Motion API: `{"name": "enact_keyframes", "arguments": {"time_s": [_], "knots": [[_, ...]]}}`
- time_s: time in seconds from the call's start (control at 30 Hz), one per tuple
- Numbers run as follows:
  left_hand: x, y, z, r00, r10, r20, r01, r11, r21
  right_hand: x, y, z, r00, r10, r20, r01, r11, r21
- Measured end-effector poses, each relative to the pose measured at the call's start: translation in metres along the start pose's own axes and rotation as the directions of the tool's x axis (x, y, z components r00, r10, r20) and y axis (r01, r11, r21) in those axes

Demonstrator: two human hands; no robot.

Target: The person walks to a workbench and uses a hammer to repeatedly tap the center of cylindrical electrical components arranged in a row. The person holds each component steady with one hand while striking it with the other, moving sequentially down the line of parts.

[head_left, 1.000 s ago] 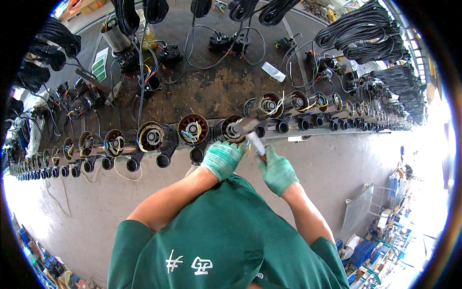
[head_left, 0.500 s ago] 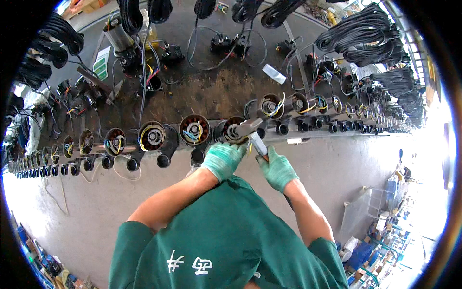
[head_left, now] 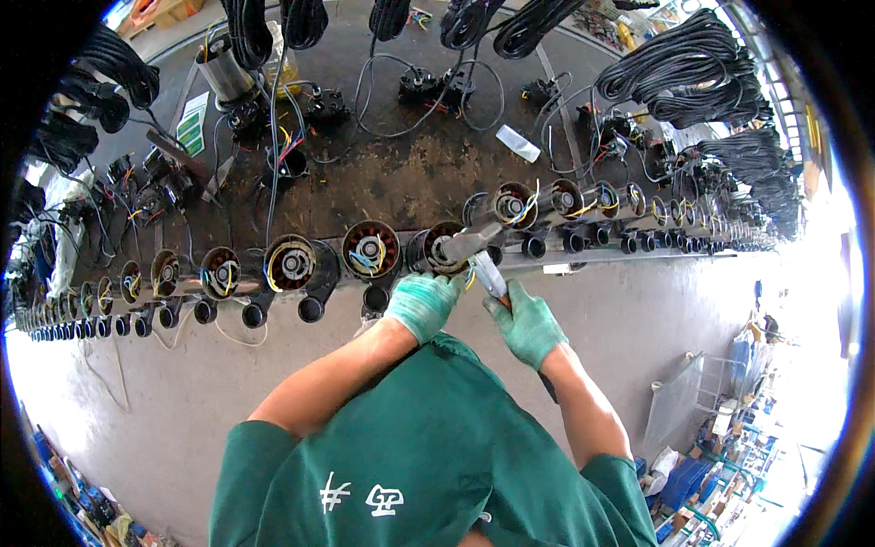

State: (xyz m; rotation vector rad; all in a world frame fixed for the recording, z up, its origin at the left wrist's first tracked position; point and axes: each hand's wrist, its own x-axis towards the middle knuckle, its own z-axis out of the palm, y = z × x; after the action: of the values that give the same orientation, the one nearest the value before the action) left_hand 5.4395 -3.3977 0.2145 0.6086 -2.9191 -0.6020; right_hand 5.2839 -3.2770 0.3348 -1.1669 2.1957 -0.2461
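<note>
My right hand (head_left: 529, 326), in a green glove, is wrapped round the handle of a hammer (head_left: 491, 275). The hammer's metal head is over the open end of a round motor housing (head_left: 430, 248) on the bench's near edge and partly hides it. Whether the head touches anything inside cannot be made out. My left hand (head_left: 425, 305), gloved alike, is closed at the near rim of that housing; its fingertips are partly hidden. Yellow and blue wires (head_left: 470, 276) hang between the two hands. Left of this housing stands another motor housing (head_left: 372, 248) with copper windings and loose wires.
A long row of similar motor housings lines the near edge of the dark bench (head_left: 383, 178) on both sides. Black cable coils (head_left: 679, 73) and small black wired parts (head_left: 419, 87) lie farther back. A wheeled cart (head_left: 679, 392) stands at the right on the grey floor.
Both hands and the hammer hold nearly the same place. The whole view has shifted very slightly.
</note>
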Motion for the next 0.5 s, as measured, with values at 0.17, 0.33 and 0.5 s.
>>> {"name": "enact_keyframes", "arguments": {"time_s": [0.17, 0.33, 0.5], "knots": [[0.001, -0.011, 0.022, 1.0, 0.03, -0.004, -0.03, 0.999, 0.014, -0.018, -0.021, -0.016, 0.991, -0.009, -0.137, 0.036, 0.98, 0.197], [0.0, -0.009, -0.002, 0.989, 0.075, -0.131, -0.079, 0.997, -0.023, 0.011, 0.014, 0.016, 0.997, 0.062, -0.046, -0.063, 0.998, -0.021], [0.002, -0.015, -0.022, 0.977, 0.161, -0.141, -0.16, 0.987, 0.018, 0.024, 0.01, 0.018, 0.989, 0.144, 0.027, -0.141, 0.987, -0.079]]}}
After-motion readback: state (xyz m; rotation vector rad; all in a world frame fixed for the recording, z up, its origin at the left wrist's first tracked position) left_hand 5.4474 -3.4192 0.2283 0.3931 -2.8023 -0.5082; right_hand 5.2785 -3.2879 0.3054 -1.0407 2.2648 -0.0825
